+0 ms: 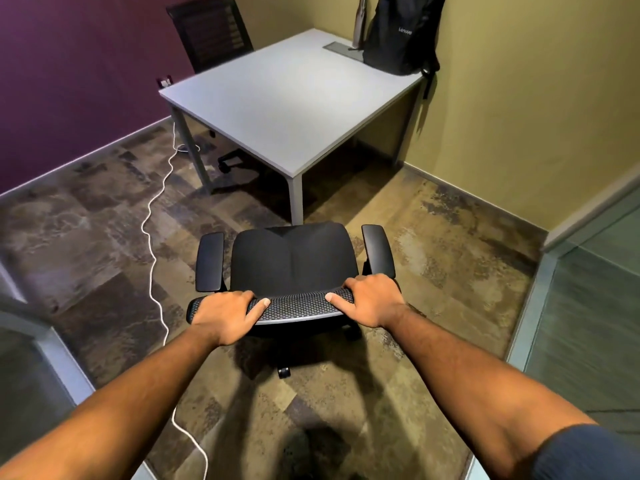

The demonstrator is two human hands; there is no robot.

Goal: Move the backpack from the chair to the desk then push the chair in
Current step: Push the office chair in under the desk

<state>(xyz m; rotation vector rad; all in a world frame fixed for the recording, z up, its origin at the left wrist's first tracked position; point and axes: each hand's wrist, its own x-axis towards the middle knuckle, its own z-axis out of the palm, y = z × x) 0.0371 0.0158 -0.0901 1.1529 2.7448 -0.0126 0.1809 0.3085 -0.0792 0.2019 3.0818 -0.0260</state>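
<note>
Both hands are seen on the top edge of the backrest of the black chair [294, 261]. The left hand [225, 315] is closed over the left end of that mesh edge, grip clamped on it with the thumb laid along the top. The right hand [372, 299] is clamped likewise on the right end. The chair's seat is bare and faces the desk [277, 109]; the chair is noted standing on the floor just short of the desk's near corner, not yet under it. The backpack [398, 36] is recorded upright on the far right corner of the tabletop, leaning at the yellow wall [519, 98], with one strap hanging over the desk's edge. A second dark chair [211, 29] is observed beyond the desk's far side, against the purple wall [69, 81]. A white cable [152, 237] is seen trailing across the patterned floor [86, 237] to the left of the held chair.
</note>
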